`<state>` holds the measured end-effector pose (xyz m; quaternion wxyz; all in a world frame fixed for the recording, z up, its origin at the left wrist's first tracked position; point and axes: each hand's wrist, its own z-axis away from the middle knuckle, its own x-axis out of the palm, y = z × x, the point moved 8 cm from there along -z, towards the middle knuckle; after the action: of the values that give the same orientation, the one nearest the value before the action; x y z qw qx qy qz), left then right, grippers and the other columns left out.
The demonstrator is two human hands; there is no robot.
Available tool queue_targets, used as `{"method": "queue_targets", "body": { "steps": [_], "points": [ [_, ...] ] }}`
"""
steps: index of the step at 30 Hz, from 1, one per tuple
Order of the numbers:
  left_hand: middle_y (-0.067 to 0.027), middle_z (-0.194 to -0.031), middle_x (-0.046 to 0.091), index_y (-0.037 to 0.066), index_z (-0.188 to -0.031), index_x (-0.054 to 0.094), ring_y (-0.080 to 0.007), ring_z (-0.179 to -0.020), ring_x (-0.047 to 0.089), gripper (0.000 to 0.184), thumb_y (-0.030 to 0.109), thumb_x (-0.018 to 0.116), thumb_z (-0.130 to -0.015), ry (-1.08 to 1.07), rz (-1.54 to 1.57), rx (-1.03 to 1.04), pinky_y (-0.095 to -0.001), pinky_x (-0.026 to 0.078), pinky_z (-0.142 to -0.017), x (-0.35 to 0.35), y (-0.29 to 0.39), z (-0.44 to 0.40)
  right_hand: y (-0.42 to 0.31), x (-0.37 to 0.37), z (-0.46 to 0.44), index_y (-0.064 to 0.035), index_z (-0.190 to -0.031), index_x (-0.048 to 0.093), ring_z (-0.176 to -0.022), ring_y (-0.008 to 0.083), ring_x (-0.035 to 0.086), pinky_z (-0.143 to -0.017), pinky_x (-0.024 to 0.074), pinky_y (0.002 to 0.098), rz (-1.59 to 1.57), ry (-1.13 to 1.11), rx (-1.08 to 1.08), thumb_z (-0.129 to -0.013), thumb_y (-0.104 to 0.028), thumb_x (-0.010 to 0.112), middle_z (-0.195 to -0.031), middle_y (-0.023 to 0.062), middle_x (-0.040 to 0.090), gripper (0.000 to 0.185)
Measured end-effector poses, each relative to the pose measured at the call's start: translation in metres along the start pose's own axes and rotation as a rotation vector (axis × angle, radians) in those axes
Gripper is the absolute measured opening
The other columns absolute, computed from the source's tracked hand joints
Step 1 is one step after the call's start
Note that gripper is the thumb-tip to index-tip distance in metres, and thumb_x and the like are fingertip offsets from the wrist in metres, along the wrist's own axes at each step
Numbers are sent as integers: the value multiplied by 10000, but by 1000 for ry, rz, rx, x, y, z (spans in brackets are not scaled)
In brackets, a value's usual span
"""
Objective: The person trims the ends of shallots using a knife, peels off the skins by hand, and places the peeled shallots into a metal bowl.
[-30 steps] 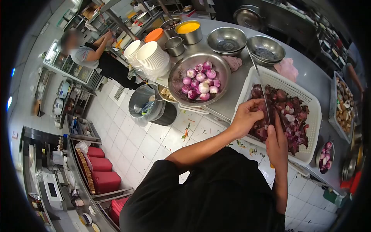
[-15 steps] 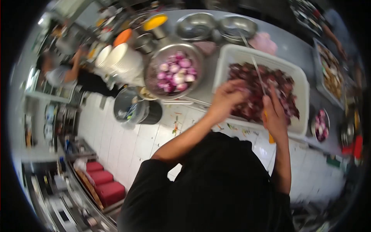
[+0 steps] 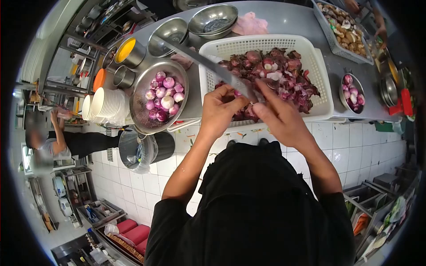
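My left hand [image 3: 219, 110] is pinched on a red onion [image 3: 237, 93], mostly hidden by the fingers. In my right hand [image 3: 283, 119] is a large knife [image 3: 208, 63], its handle hidden and the index finger stretched along it; the blade points up and left past the onion. Both hands are over the near edge of a white perforated basket [image 3: 326, 91] of dark red onions and loose skins [image 3: 290, 66]. To the left stands a metal colander [image 3: 181, 71] with several peeled purple onions [image 3: 167, 102].
Metal bowls [image 3: 213, 20] and a pink cloth [image 3: 250, 24] lie behind the basket. On the right are a small bowl of onions [image 3: 353, 95] and a crate [image 3: 346, 31]. A lined bin [image 3: 133, 150] stands left; a person [image 3: 53, 142] is beyond.
The view has turned, shifting the basket and colander left. My hands have come closer together, and the knife blade now slants farther left. The left fingers, looser half a second ago, are pinched.
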<state>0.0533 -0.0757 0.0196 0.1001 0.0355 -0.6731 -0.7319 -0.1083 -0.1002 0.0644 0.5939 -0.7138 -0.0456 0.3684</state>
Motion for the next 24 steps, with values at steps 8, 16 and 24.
{"method": "queue_targets", "body": {
  "steps": [8, 16, 24],
  "points": [
    [-40, -837, 698, -34, -979, 706, -69, -748, 599, 156, 23, 665, -840, 65, -131, 14, -236, 489, -671, -1, 8, 5, -6, 4, 1, -6, -1409, 464, -556, 307, 615, -553, 458, 387, -10, 14, -85, -959, -364, 590, -633, 159, 586, 589],
    [-47, -957, 698, -40, -1175, 664, -77, -837, 614, 320, 4, 657, -858, 53, -24, 61, -229, 504, -745, 1, 6, 4, 11, 5, -9, -39, -1388, 515, -637, 216, 631, -680, 489, 330, -185, 8, 30, -992, -374, 522, -690, 127, 634, 519],
    [-137, -1235, 626, -69, -1344, 517, -191, -1094, 620, 452, -74, 532, -892, -69, 482, 62, -333, 481, -994, -4, -4, 6, 53, -8, -22, -95, -1404, 527, -610, 95, 493, -599, 423, 283, -252, 32, 293, -1007, -419, 501, -647, 5, 495, 514]
  ]
}}
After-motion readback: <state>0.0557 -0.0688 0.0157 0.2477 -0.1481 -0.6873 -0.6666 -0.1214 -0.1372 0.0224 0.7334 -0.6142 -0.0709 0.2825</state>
